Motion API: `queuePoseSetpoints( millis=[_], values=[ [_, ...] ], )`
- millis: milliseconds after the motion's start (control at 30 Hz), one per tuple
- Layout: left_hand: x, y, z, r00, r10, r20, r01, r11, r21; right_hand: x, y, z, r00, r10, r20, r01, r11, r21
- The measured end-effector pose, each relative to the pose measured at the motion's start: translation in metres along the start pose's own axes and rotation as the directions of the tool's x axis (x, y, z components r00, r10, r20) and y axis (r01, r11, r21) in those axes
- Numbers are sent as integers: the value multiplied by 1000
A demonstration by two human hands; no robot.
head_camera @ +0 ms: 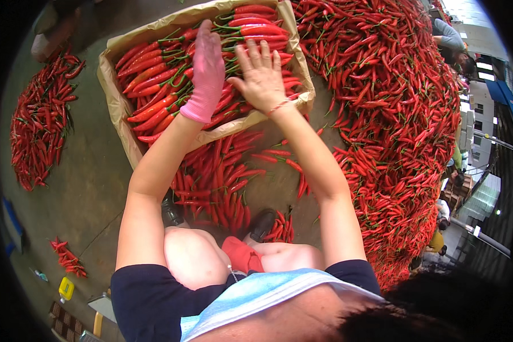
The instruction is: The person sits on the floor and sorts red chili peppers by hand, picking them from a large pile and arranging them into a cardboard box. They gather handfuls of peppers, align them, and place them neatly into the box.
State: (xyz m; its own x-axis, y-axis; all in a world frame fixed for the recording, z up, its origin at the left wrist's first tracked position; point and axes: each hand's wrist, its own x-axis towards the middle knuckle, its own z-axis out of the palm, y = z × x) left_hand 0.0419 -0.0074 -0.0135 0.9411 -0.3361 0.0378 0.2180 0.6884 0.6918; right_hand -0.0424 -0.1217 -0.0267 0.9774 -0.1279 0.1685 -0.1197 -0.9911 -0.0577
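Observation:
A box lined with brown paper stands in front of me, filled with red chili peppers. The peppers lie side by side in rows, many green stems turned toward the middle. My left hand, in a pink knit glove, is held edge-on over the middle of the box with its fingers straight and close together. Bare, with a thin red bracelet at the wrist, my right hand lies flat over the peppers in the right half, fingers spread. Neither hand shows a pepper in its grasp. What lies under the palms is hidden.
A large heap of red chilies covers the floor on the right. Loose chilies lie between the box and my feet. A smaller pile and a yellow container are on the left. Other people are at the far right.

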Motion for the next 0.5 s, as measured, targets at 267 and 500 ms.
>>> queuePoseSetpoints(
  millis=[267, 500],
  values=[
    [-6, 18, -19, 995, 53, 80, -57, 997, 52, 0, 3, 7, 997, -54, 52, 61, 988, -140],
    [-31, -39, 5, 987, 163, 12, -157, 930, 333, -27, 10, -48, 987, 20, -159, 41, 929, 367]
  ],
)
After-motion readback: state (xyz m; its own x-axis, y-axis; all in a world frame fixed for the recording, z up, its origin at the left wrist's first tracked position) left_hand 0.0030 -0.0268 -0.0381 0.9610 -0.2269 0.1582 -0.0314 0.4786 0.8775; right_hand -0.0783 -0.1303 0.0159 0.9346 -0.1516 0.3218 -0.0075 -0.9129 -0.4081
